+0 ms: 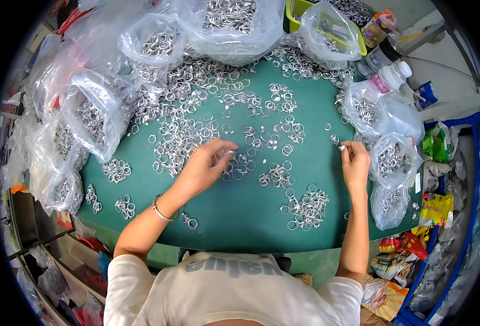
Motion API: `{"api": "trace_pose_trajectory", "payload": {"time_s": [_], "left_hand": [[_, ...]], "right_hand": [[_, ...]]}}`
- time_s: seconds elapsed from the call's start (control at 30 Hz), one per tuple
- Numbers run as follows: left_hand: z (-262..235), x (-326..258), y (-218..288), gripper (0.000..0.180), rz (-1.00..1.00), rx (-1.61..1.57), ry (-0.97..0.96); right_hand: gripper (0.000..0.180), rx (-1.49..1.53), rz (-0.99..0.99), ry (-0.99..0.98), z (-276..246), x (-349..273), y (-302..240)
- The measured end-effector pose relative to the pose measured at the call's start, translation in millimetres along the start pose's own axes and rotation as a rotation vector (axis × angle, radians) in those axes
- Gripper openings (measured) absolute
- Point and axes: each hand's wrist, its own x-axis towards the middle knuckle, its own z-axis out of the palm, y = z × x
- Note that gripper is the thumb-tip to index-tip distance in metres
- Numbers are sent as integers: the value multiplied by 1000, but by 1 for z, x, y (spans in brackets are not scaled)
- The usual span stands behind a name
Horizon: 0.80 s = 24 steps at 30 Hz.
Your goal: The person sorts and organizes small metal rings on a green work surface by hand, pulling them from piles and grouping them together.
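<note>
We are pinching a small silver ring (229,154) between the fingertips of our left hand (204,165), just above a little heap of rings (239,165) in the middle of the green table (234,217). Our right hand (355,163) is pinching another tiny ring piece (341,147) at its fingertips, out near the right side of the table. We are wearing a thin bracelet (161,211) on the left wrist.

Small bunches of rings are lying all about the hands: one bunch (305,205) is sitting between our arms, near the right forearm, and a wide spread of rings (196,108) is covering the far half of the table. The bare green patch in front of our chest is giving us the most room to move.

Clear bags of rings (90,117) are crowding the left edge, and more bags (392,163) are sitting just beside our right hand at the right edge. A big bag (234,24) is sitting at the far edge. Plastic bottles (384,68) are standing at the far right corner. The near edge is curving right by our white shirt (229,293).
</note>
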Motion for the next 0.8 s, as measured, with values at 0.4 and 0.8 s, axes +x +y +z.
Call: {"api": "trace_pose_trajectory", "payload": {"time_s": [0.4,0.8], "left_hand": [[5,-4,-8,18,-128,-125,-24],[13,-3,2,17,-143,-479,-161]], "right_hand": [[14,113,184,-3,11,-8,16],[10,622,306,-264,5,-23,-31]]}}
